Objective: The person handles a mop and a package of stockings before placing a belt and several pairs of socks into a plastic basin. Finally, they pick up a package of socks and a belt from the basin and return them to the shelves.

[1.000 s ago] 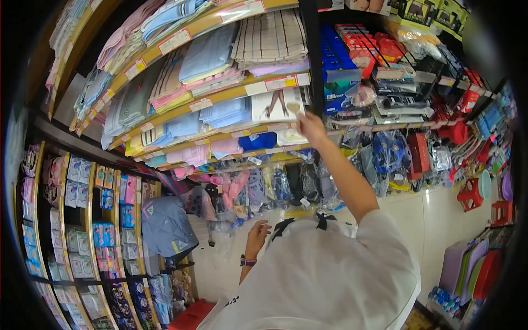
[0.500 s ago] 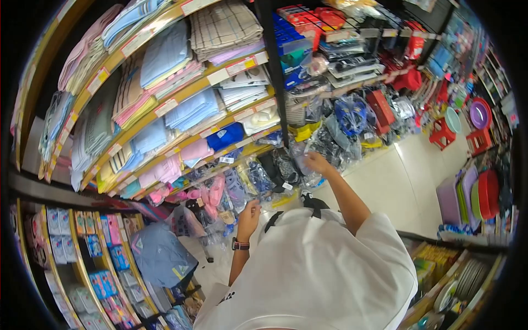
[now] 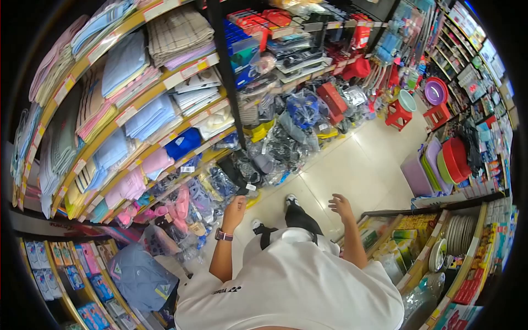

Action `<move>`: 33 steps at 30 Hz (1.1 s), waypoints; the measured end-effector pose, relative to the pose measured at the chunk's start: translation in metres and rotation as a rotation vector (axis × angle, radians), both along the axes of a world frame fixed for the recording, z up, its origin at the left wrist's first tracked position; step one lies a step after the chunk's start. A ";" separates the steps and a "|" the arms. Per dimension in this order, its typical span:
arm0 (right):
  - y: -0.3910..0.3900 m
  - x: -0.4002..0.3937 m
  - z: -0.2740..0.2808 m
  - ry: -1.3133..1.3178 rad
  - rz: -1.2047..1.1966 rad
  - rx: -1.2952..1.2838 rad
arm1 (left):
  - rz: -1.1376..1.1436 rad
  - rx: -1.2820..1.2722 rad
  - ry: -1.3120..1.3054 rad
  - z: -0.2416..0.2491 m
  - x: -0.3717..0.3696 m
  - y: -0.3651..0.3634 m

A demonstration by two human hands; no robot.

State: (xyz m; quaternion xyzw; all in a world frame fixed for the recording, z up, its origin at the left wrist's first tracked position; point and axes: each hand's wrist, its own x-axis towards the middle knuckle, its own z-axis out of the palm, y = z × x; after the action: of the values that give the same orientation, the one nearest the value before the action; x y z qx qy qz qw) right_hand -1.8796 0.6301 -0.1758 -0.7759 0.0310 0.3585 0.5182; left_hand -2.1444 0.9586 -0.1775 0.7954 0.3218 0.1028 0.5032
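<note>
My left hand (image 3: 234,213), with a watch (image 3: 223,235) on the wrist, hangs near the shelf's lower edge with fingers loosely bent and no object visible in it. Bagged pink slippers (image 3: 179,202) and other wrapped footwear lie left of it, and a black bagged pair (image 3: 233,175) is just beyond. Over the floor, my right hand (image 3: 341,207) is open, its fingers apart and holding nothing. A low shelf (image 3: 385,234) of packaged goods runs beside the right forearm.
Folded towels (image 3: 124,63) fill the tiered shelf at left. Plastic-wrapped goods (image 3: 286,146) are heaped along the base ahead. At right stand a red stool (image 3: 398,116) and upright plastic basins (image 3: 454,157). A blue-grey umbrella-like item (image 3: 144,278) juts out at lower left. Tiled floor (image 3: 352,165) shows between.
My right hand has drawn back from the wrapped goods and swung right over the floor. The view has turned right; my feet now show. My left hand stays near the shelf's edge.
</note>
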 end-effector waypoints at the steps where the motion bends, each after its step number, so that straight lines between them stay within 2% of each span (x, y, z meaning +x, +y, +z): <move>1: 0.003 0.001 0.003 -0.005 -0.011 0.004 | -0.011 0.004 -0.005 0.003 0.005 -0.003; 6: 0.026 0.015 0.018 0.012 0.176 0.167 | -0.044 0.046 -0.031 0.013 0.027 -0.028; 10: 0.005 0.042 0.017 -0.026 0.301 0.222 | -0.078 0.049 0.004 0.001 0.058 -0.056; 12: -0.022 0.061 0.007 -0.056 0.266 0.201 | -0.127 0.087 0.063 -0.007 0.082 -0.071; 15: -0.074 0.086 -0.010 -0.125 0.218 0.126 | -0.216 0.138 0.096 0.032 0.142 -0.110; 18: -0.135 0.108 -0.040 -0.178 0.088 0.079 | -0.338 0.060 0.071 0.023 0.202 -0.143; 20: -0.178 0.118 -0.074 -0.128 -0.118 0.142 | -0.417 -0.027 0.002 0.014 0.234 -0.167; 22: -0.222 0.120 -0.113 0.042 -0.364 0.147 | -0.459 -0.029 0.040 0.017 0.260 -0.192; 24: -0.266 0.112 -0.162 0.217 -0.470 -0.051 | -0.524 -0.021 0.070 0.016 0.277 -0.211; 28: -0.297 0.085 -0.148 0.294 -0.362 -0.169 | -0.511 0.013 0.079 0.023 0.296 -0.228; 31: -0.298 0.084 -0.138 0.335 -0.450 -0.048 | -0.533 0.016 0.130 0.024 0.309 -0.227; 33: -0.290 0.095 -0.139 0.343 -0.449 -0.052 | -0.606 0.129 0.163 0.025 0.318 -0.223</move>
State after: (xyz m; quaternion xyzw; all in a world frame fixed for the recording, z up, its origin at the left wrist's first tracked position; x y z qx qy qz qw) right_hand -1.7842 0.3399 -0.3146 -0.6905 0.2986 0.3599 0.5518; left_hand -1.8264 0.7353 -0.1526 0.8910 0.1022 -0.0958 0.4319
